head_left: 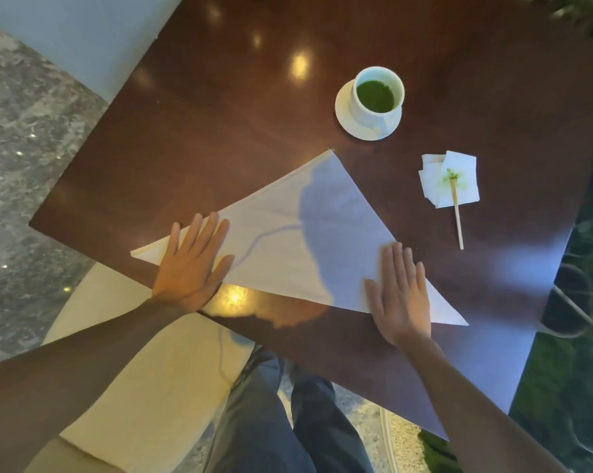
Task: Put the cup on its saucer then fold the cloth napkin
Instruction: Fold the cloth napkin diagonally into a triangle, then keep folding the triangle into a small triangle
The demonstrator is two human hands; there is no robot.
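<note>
Head view: sole angle available, looking down over the table (220,107).
Cup (378,93): sitting on saucer (344,114), far side of table, well apart from both hands; holding green liquid; first step judged done.
Cloth napkin (288,240): lying flat as a triangle near the front table edge, one diagonal fold judged made; further folds judged outstanding.
Left hand (191,264): pressing flat on the napkin's left part, fingers extended and spread, grasping nothing; palm heel overhanging the table edge.
Right hand (402,291): pressing flat on the napkin's right part, fingers extended, grasping nothing.
Risk, slippage: glossy tabletop likely offering little grip; layers possibly sliding out of register on lifting either palm.
Risk, edge: long folded side running close along the table edge; left corner possibly dragging off during next fold.
Risk, spill: wide sweep toward apex possibly nearing cup; currently clear.
Risk, staining: paper tissue (450,179) and stirrer stick (458,213) carrying green residue, lying near the napkin's right edge, not touching.
</note>
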